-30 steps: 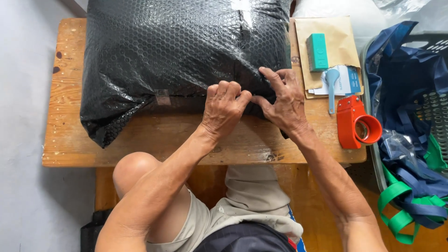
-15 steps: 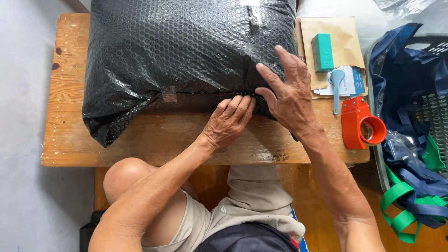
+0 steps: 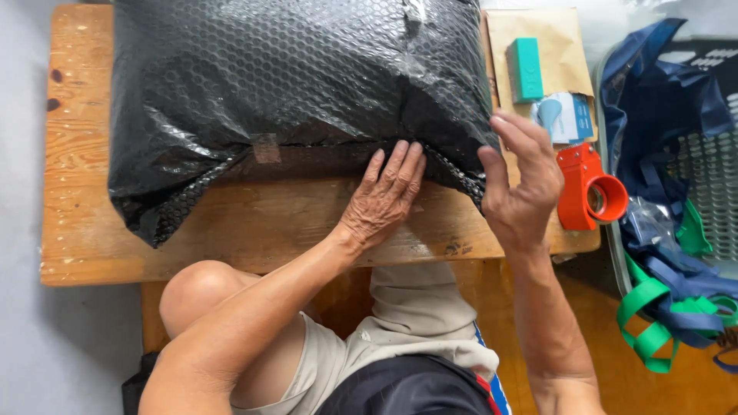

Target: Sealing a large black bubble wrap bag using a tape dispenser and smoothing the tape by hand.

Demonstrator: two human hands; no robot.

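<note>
Black bubble-wrap parcel (image 3: 300, 100): bulky, glossy, dimpled, lying on a worn wooden table (image 3: 231, 238) and covering most of it. Left hand (image 3: 382, 201): flat, fingers extended, pressing the parcel's near edge. Right hand (image 3: 523, 184): open, fingers spread, at the parcel's right corner. Orange tape dispenser (image 3: 588, 188), teal block (image 3: 526, 69), brown envelope (image 3: 565, 42) alongside. Pale grey floor.

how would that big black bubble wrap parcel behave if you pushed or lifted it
The parcel looks soft and bulgy, so it would probably sag when lifted. Its glossy wrap may slip under the hands. Broad and flat on the table, it should slide, not roll.
</note>
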